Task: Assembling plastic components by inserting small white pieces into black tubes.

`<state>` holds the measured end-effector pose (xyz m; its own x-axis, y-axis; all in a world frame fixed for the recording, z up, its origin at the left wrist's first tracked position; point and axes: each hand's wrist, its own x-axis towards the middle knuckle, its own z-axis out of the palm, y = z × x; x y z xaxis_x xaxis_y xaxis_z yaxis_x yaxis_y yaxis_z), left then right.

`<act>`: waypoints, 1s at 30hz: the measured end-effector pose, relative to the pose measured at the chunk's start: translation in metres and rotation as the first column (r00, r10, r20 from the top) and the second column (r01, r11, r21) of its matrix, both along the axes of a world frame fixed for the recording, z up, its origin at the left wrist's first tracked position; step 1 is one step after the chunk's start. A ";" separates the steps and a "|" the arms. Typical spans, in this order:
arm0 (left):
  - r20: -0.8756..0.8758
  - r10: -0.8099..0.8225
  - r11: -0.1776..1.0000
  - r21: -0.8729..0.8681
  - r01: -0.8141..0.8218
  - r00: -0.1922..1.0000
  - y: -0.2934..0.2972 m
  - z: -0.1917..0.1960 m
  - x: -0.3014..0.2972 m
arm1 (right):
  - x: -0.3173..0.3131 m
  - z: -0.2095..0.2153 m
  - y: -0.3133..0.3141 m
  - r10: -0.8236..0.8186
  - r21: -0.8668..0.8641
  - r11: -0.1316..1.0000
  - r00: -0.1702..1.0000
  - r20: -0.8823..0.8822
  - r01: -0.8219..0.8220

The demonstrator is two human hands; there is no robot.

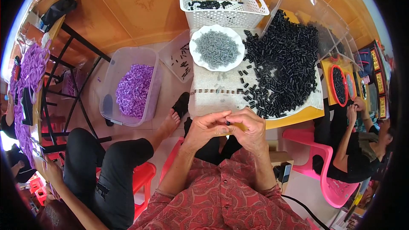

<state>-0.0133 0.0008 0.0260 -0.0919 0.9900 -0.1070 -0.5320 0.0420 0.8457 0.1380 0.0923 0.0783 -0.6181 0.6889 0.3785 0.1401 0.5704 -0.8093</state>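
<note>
Close to the table's near edge, my left hand (207, 130) and my right hand (250, 128) meet, thumbs and fingertips pinched together. A small black tube-like piece (228, 123) shows between the fingertips of both hands; most of it is hidden. Beyond my right hand a large heap of similar black pieces (287, 55) spreads over a whitish cloth (213, 104) on the table. A white scalloped bowl (194, 55) on the cloth holds many small clear-grey pieces (217, 49).
Behind the bowl stands a white perforated basket (221, 19) with some black pieces. A clear bin (155, 96) of purple pieces (135, 89) is on the floor to the left. People sit on both sides, one on a pink chair (328, 174); a red stool (145, 179) is at left.
</note>
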 end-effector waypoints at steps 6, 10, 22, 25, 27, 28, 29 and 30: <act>-0.044 0.040 0.999 0.003 -0.040 0.998 0.002 -0.010 0.006 | 0.004 -0.008 -0.001 -0.020 -0.006 1.000 1.000 0.006 0.020; -0.070 0.040 0.999 0.001 -0.040 0.997 0.002 -0.008 0.008 | 0.007 -0.008 -0.001 -0.053 -0.067 0.996 0.998 0.022 0.055; 0.022 0.401 0.900 -0.196 -0.389 0.916 0.008 -0.010 -0.005 | -0.007 -0.011 -0.002 -0.041 0.002 0.999 0.997 0.072 0.041; 0.112 0.546 0.819 -0.276 -0.502 0.830 0.017 -0.016 -0.032 | -0.004 -0.019 -0.001 -0.057 0.000 0.998 0.993 0.099 0.057; 0.128 0.669 0.714 -0.382 -0.586 0.732 0.030 -0.019 -0.052 | -0.004 -0.017 -0.001 -0.042 -0.006 0.999 0.992 0.117 0.043; 0.129 0.664 0.719 -0.381 -0.581 0.736 0.033 -0.020 -0.059 | -0.004 -0.016 -0.001 -0.023 -0.011 1.000 0.990 0.136 0.025; 0.159 0.677 0.717 -0.364 -0.594 0.719 0.037 -0.020 -0.065 | -0.005 -0.018 -0.001 -0.030 -0.009 0.999 0.990 0.136 0.031; 0.190 0.686 0.716 -0.347 -0.605 0.703 0.041 -0.017 -0.067 | -0.006 -0.022 -0.002 -0.022 0.007 1.000 0.994 0.105 0.022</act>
